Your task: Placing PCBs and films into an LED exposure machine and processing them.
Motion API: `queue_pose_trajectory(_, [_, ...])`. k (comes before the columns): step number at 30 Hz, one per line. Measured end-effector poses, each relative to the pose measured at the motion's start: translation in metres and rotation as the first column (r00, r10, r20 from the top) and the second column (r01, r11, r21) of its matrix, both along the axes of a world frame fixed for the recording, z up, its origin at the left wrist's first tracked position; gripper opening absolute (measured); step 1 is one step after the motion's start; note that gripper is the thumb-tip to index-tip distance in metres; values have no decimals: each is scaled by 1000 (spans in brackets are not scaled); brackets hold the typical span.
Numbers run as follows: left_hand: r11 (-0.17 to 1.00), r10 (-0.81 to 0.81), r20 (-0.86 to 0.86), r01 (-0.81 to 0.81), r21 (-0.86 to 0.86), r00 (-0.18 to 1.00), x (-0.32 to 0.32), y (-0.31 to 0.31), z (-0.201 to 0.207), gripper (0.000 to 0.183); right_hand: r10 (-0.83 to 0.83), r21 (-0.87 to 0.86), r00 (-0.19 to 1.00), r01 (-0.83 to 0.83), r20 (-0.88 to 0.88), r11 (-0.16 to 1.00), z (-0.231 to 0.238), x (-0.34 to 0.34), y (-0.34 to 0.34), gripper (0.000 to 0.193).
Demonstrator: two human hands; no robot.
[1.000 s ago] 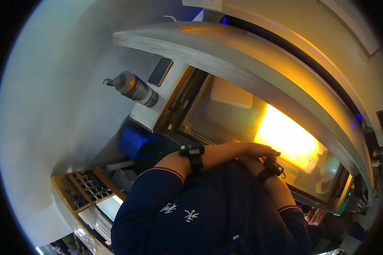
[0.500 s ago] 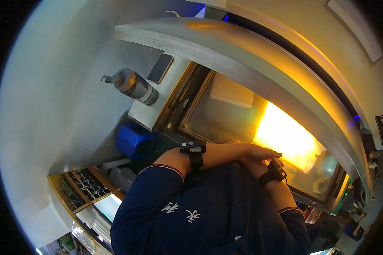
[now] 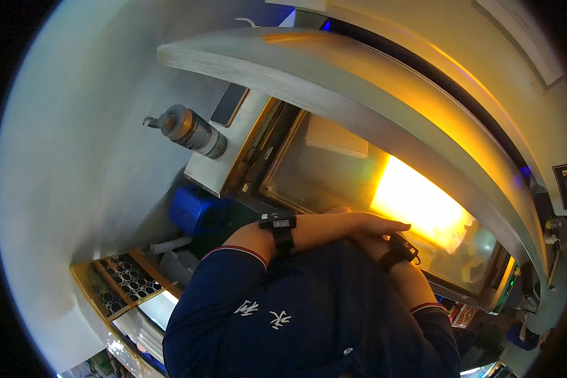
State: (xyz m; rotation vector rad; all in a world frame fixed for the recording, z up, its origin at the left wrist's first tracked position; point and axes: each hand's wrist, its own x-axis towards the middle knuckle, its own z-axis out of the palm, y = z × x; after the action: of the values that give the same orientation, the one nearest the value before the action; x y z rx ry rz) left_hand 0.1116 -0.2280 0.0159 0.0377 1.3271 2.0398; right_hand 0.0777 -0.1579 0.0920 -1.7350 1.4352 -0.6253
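Note:
My forearms are crossed at the near edge of a glass-topped frame [image 3: 321, 179] in a machine. My left hand [image 3: 383, 225] lies over my right forearm near the wrist, a finger stretched out to the right; I see nothing held in it. Mostly hidden beneath my left forearm, my right hand [image 3: 339, 210] shows only a small part at the frame's edge, so its fingers cannot be read. Under the glass, a bright yellow-orange lit panel [image 3: 419, 201] glows beyond my hands. To its left sits a pale rectangular sheet or block [image 3: 337, 137].
A curved metal hood [image 3: 359, 94] arches above the frame. On the left ledge stand a dark bottle [image 3: 195, 132] and a phone [image 3: 230, 104]. Below them is a blue bin [image 3: 192, 208]. A rack with round holes [image 3: 126, 280] stands at lower left; green-lit buttons [image 3: 511, 283] sit at right.
The whole view has shifted slightly, with the machine and ledge now a little further left. My crossed arms keep nearly the same pose over the frame's edge.

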Motion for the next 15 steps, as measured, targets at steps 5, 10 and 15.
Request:
queue_pose_trajectory(5, [972, 66, -82, -45, 232, 994, 6, -2, -8, 65, -36, -18, 999, 36, -16, 999, 1, -2, 2, 33])
queue_pose_trajectory(10, [942, -62, -294, 153, 299, 954, 2, -1, -28, 64, -121, -60, 990, 117, -71, 991, 0, 7, 15, 32])
queue_pose_trajectory(15, [973, 20, -143, 13, 228, 990, 25, 1, -3, 63, -358, -245, 887, 293, -292, 924, 1, 27, 31, 32])
